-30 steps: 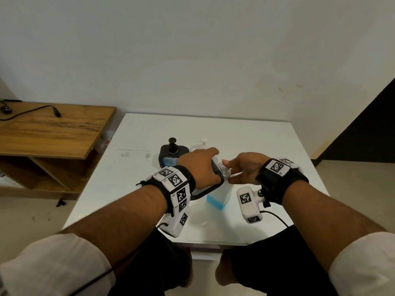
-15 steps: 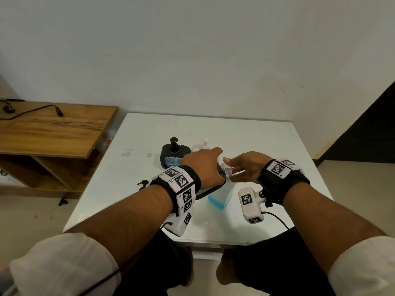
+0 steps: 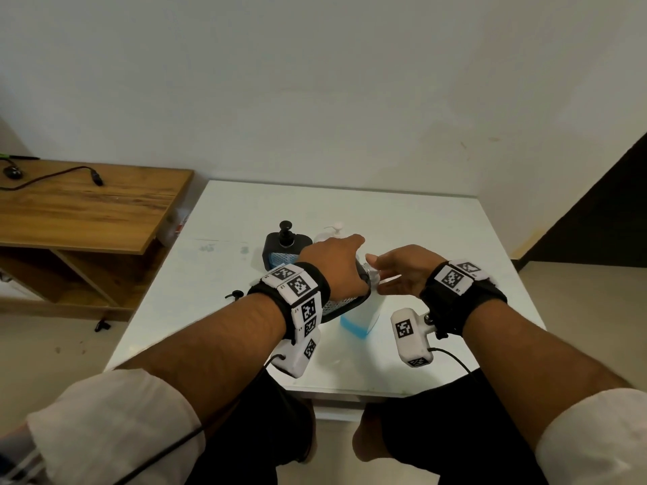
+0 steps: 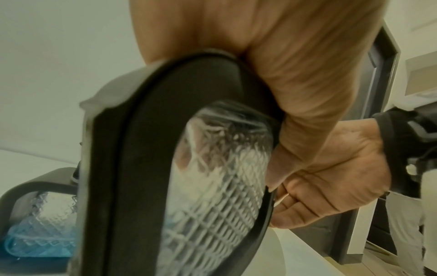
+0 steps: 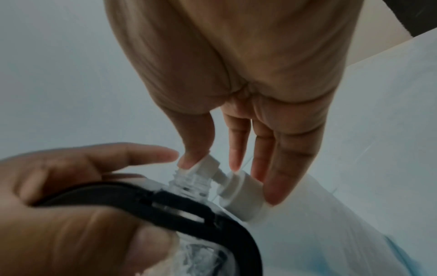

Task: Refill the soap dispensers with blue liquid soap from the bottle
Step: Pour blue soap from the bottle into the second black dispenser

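My left hand (image 3: 332,267) grips a black-framed dispenser (image 3: 345,304) with diamond-cut clear glass and holds it tilted. Its pump is off, and its bare threaded neck (image 5: 189,182) lies against the white flip cap (image 5: 241,198) of the soap bottle (image 3: 362,316). The bottle stands on the white table (image 3: 420,222) with blue soap only in its bottom. My right hand (image 3: 402,271) holds the cap, thumb on the opened lid and fingers behind it. In the left wrist view the dispenser (image 4: 212,205) looks nearly empty.
A second black dispenser (image 3: 285,246) with its pump on and some blue soap stands behind my left hand. Beside it is a clear bottle with a white pump (image 3: 331,232). A small black part (image 3: 234,295) lies left of my left wrist. A wooden bench (image 3: 87,204) stands at left.
Almost nothing has changed. Both hands stay at the top of the bottle, and the left hand with the dispenser has shifted very slightly.
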Available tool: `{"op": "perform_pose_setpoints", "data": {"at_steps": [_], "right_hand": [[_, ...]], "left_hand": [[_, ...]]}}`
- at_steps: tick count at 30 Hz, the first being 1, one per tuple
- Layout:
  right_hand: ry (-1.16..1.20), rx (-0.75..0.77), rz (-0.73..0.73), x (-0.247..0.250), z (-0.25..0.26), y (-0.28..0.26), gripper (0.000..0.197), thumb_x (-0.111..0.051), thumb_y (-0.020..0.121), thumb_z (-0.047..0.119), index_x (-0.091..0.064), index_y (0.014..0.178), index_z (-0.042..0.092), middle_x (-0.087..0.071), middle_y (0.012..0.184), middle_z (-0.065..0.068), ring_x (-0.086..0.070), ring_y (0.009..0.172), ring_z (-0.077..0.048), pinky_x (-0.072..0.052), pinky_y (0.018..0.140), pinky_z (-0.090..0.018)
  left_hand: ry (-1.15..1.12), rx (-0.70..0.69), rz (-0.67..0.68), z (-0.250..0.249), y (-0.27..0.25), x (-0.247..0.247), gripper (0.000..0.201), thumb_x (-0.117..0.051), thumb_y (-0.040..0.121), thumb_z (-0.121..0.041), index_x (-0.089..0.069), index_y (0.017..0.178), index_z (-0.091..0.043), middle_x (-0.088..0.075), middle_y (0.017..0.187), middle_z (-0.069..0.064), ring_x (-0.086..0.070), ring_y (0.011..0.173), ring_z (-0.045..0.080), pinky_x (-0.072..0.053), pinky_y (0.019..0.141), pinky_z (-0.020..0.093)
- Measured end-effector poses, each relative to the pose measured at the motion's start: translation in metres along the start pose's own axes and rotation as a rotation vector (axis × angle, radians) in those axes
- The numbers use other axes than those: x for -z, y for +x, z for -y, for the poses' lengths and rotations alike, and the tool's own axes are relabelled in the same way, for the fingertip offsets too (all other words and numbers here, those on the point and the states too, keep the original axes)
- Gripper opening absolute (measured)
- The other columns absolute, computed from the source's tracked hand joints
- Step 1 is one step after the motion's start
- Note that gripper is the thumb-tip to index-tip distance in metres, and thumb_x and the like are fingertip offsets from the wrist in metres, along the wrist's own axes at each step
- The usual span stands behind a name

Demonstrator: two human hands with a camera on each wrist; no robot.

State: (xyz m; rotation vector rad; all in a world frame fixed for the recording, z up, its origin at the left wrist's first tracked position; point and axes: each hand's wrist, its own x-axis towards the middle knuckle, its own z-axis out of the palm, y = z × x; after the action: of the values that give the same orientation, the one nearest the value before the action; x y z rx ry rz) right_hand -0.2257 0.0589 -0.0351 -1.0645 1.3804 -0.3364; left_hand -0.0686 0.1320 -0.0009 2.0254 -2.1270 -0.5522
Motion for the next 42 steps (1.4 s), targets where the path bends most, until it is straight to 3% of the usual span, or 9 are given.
{"op": "perform_pose_setpoints", "data": {"at_steps": [4,7,11,16,20,25,29,36,42], "right_hand": [[-0.033,0.025,-0.061,-0.006,-0.002,0.003,0.037,-0.076,0.089,0.024,-0.067,0.112,-0.003,-0.069,0.104,-0.019,-0.066,0.082,-0.028,-0.058,0.076,-0.035],[-0.022,0.012,-0.040,-0.004,-0.004,0.003,0.039,-0.077,0.087,0.025,-0.066,0.113,-0.002,-0.072,0.104,-0.017,-0.067,0.083,-0.027,-0.058,0.080,-0.036],[-0.005,0.002,0.014,0.002,-0.004,0.001,0.051,-0.081,0.082,0.034,-0.066,0.117,0.001,-0.072,0.111,-0.019,-0.071,0.094,-0.030,-0.060,0.085,-0.038],[-0.020,0.038,-0.014,0.000,-0.002,0.000,0.030,-0.076,0.088,0.022,-0.069,0.105,-0.001,-0.071,0.109,-0.022,-0.069,0.088,-0.030,-0.059,0.081,-0.037],[-0.059,0.057,-0.062,-0.003,-0.002,0.003,0.030,-0.077,0.087,0.021,-0.067,0.103,-0.002,-0.070,0.102,-0.019,-0.067,0.085,-0.031,-0.060,0.084,-0.040],[-0.010,0.048,-0.019,-0.001,-0.009,0.002,0.048,-0.082,0.080,0.035,-0.068,0.111,0.000,-0.073,0.105,-0.018,-0.068,0.087,-0.029,-0.059,0.083,-0.037],[0.035,0.048,0.013,0.003,-0.009,-0.002,0.036,-0.079,0.084,0.030,-0.070,0.105,0.002,-0.072,0.107,-0.019,-0.067,0.092,-0.030,-0.057,0.091,-0.040],[0.027,0.097,-0.089,-0.005,-0.010,-0.002,0.025,-0.077,0.087,0.022,-0.069,0.096,0.000,-0.072,0.094,-0.016,-0.065,0.079,-0.027,-0.057,0.073,-0.033],[0.030,0.106,-0.053,-0.003,-0.015,-0.006,0.041,-0.082,0.080,0.036,-0.066,0.098,0.003,-0.074,0.100,-0.017,-0.069,0.086,-0.029,-0.059,0.079,-0.036]], "left_hand": [[0.003,0.014,0.011,0.001,0.000,0.001,0.063,-0.065,0.077,-0.039,-0.041,0.133,-0.024,-0.062,0.112,-0.004,-0.054,0.113,0.022,-0.050,0.090,0.038],[0.012,0.018,0.020,0.000,-0.001,0.001,0.063,-0.065,0.077,-0.039,-0.042,0.133,-0.023,-0.062,0.113,-0.002,-0.057,0.108,0.023,-0.050,0.088,0.036],[-0.002,0.014,0.021,0.000,-0.003,0.003,0.064,-0.064,0.079,-0.039,-0.039,0.136,-0.024,-0.060,0.120,-0.003,-0.053,0.116,0.022,-0.048,0.092,0.036],[0.002,0.003,0.021,-0.002,-0.001,0.003,0.064,-0.062,0.080,-0.040,-0.039,0.137,-0.023,-0.062,0.117,0.000,-0.055,0.112,0.023,-0.050,0.091,0.038],[0.028,0.010,0.036,-0.002,0.000,0.004,0.066,-0.062,0.079,-0.038,-0.037,0.138,-0.023,-0.062,0.114,0.000,-0.058,0.108,0.024,-0.051,0.089,0.038],[0.008,0.026,0.049,0.000,0.000,0.005,0.063,-0.063,0.079,-0.039,-0.040,0.136,-0.022,-0.061,0.115,0.000,-0.057,0.107,0.022,-0.049,0.089,0.036],[-0.006,0.014,0.038,-0.002,-0.001,0.005,0.063,-0.063,0.080,-0.041,-0.041,0.135,-0.022,-0.061,0.116,-0.001,-0.057,0.109,0.022,-0.049,0.089,0.035],[0.006,0.008,0.021,-0.003,-0.002,0.004,0.061,-0.063,0.080,-0.039,-0.042,0.134,-0.021,-0.062,0.112,0.000,-0.059,0.105,0.024,-0.051,0.089,0.038],[-0.034,0.022,0.014,0.001,-0.003,0.002,0.063,-0.062,0.080,-0.040,-0.039,0.137,-0.024,-0.060,0.111,-0.007,-0.051,0.120,0.019,-0.046,0.091,0.033]]}}
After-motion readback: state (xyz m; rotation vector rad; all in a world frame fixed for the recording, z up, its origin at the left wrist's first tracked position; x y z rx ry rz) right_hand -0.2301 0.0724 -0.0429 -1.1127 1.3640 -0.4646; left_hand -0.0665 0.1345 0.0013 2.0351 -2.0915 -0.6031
